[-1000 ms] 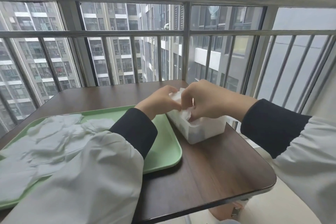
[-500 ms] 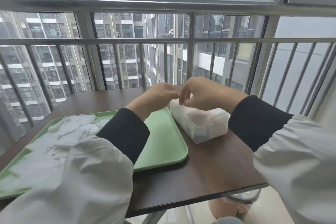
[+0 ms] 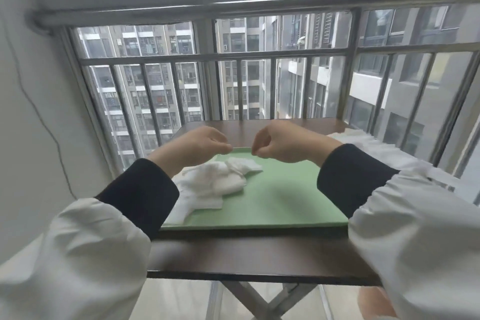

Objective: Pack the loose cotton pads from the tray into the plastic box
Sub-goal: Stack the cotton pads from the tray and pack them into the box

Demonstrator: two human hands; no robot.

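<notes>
Several cotton pads [image 3: 215, 182]: probably light, soft, floppy; pinch one by an edge.
Hands: left hand [image 3: 197, 144] and right hand [image 3: 284, 144] curled, nothing visible in them.

Loose white cotton pads [image 3: 218, 182] lie heaped before me, centre-left on the flat green tray [image 3: 280, 202]; the blurred plastic box [image 3: 374, 150] stands centre-right.

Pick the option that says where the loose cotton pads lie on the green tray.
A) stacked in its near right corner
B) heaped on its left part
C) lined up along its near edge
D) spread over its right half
B: the cotton pads sit in a crumpled heap on the left part of the green tray, partly behind the left sleeve, while the tray's right half shows bare green.
</notes>
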